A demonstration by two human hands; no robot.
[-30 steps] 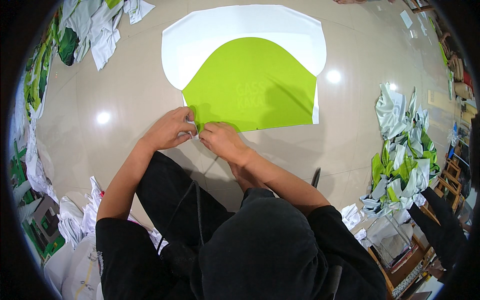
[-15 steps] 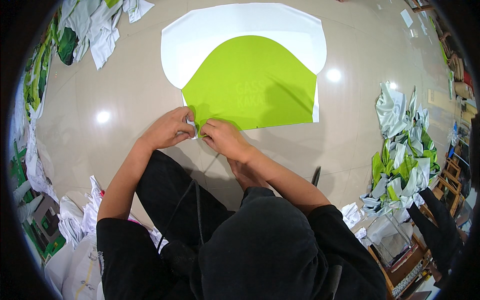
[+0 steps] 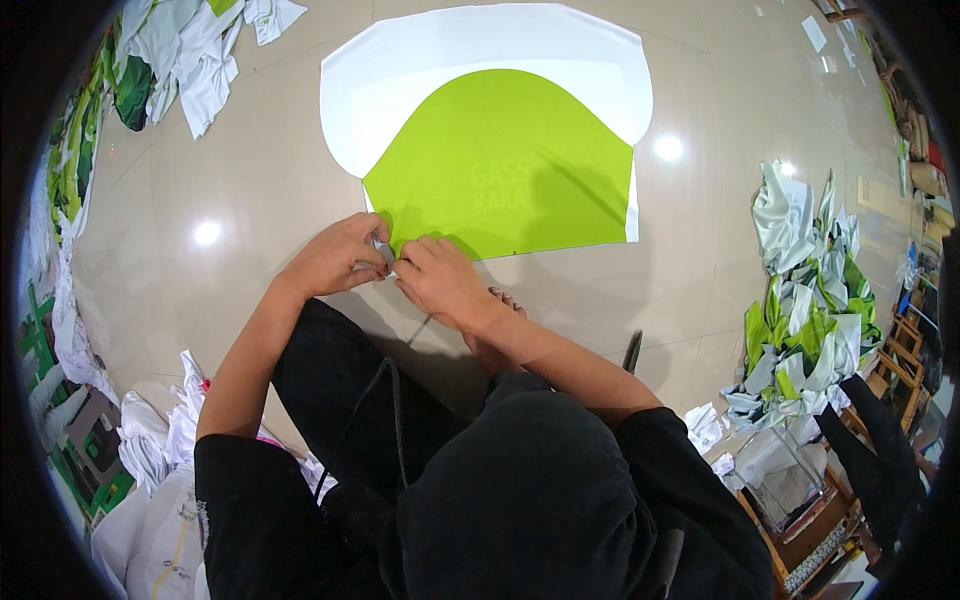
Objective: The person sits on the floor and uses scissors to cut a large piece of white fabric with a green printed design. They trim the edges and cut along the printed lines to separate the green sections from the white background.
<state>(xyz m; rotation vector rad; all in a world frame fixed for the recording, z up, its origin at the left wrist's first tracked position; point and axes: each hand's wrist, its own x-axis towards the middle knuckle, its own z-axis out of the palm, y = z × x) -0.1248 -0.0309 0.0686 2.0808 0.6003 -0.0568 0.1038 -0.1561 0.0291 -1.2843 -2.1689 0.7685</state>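
A lime-green fabric panel (image 3: 470,170) with a curved top lies flat on a larger white fabric piece (image 3: 400,50), whose edges show beyond it above and at both sides. My left hand (image 3: 345,252) pinches the near left corner, where white cloth is gathered between the fingers. Close beside it, my right hand (image 3: 437,280) has its fingers bent and pressed together on the green panel's near edge at the same corner. The fingertips of both hands almost meet. Exactly how the layers sit under the fingers is hidden.
Tiled floor (image 3: 240,330) surrounds the fabric. Crumpled white and green cloth (image 3: 800,310) is heaped at the right, with more white cloth (image 3: 195,60) at the far left. Scissors-like dark handles (image 3: 632,350) lie right of my forearm. A bare foot (image 3: 487,345) is under my right forearm.
My right hand has shifted slightly left, nearer my left hand, and its fingers have closed in on the corner. The left hand has barely moved.
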